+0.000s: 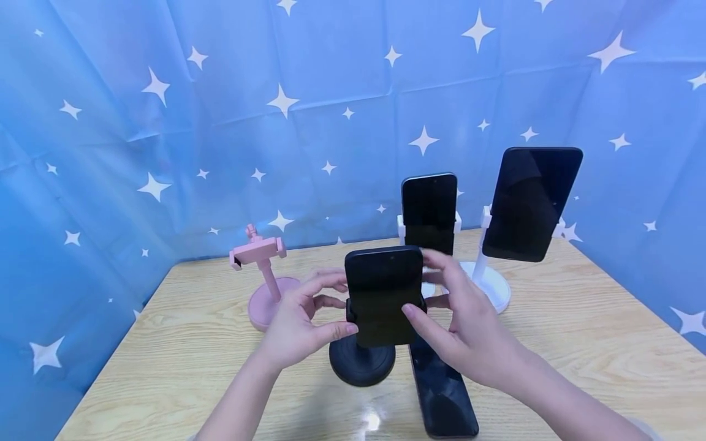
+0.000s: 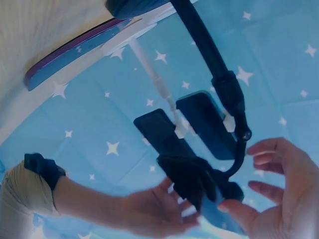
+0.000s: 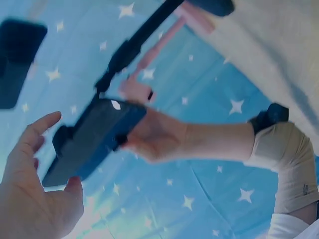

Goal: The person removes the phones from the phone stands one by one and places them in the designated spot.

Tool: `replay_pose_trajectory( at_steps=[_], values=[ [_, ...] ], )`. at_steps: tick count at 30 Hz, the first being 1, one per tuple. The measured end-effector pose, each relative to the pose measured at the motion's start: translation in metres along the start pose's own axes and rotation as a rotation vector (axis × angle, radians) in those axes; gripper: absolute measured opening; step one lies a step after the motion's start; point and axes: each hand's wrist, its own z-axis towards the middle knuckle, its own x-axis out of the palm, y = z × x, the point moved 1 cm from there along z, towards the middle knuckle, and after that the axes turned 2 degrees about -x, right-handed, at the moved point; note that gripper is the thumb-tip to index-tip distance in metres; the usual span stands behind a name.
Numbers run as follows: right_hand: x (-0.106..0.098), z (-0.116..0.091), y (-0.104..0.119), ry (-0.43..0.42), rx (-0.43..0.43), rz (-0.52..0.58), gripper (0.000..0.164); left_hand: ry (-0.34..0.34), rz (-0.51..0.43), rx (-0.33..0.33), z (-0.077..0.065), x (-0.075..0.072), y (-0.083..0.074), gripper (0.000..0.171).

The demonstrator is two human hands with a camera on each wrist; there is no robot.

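Centre phone [image 1: 380, 288]: where's it at?

Upright, dark screen facing the head camera. Sits in the clamp of the black stand [image 1: 362, 364], raised over the worktop [image 1: 182, 355], well in from the left and back edges.

Hands?

Left hand [image 1: 292, 327] at the phone's left side, thumb and fingers apart, thumb tip at the lower left edge. Right hand [image 1: 474, 324] opposite, digits also apart, thumb over the screen near its right edge. Right wrist view has that index finger clear of the phone. Neither is clamped on anything; can't tell if every other finger makes contact.

What else is on the worktop?

Flat phone [image 1: 444, 392] just right of the black base, on the person's side. Pink stand [image 1: 269, 280] toward the back left corner. Left white stand [image 1: 401, 226] near the back edge, carrying an upright phone [image 1: 430, 205]. Right white stand [image 1: 493, 291] near the back right corner, carrying a tilted phone [image 1: 532, 205].

Behind it?

Blue cloth [image 1: 220, 122], white star print.
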Motion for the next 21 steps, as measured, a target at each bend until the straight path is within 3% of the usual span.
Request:
replay_pose_trajectory(
  at_steps=[4,11,17,21],
  values=[
    [0.001,0.013,0.017,-0.086,-0.097,-0.111,0.073,0.060,0.027,0.031,0.005,-0.005,0.004,0.067],
    [0.022,0.030,0.037,-0.156,-0.165,-0.290,0.061,0.314,-0.160,0.208,0.020,-0.005,0.020,0.060],
    [0.039,0.037,0.041,-0.239,-0.214,-0.397,0.053,0.342,0.019,0.285,0.028,0.003,0.025,0.035],
    [0.045,0.040,0.039,-0.316,-0.226,-0.473,0.056,0.343,0.061,0.287,0.032,0.004,0.025,0.035]
  ],
)
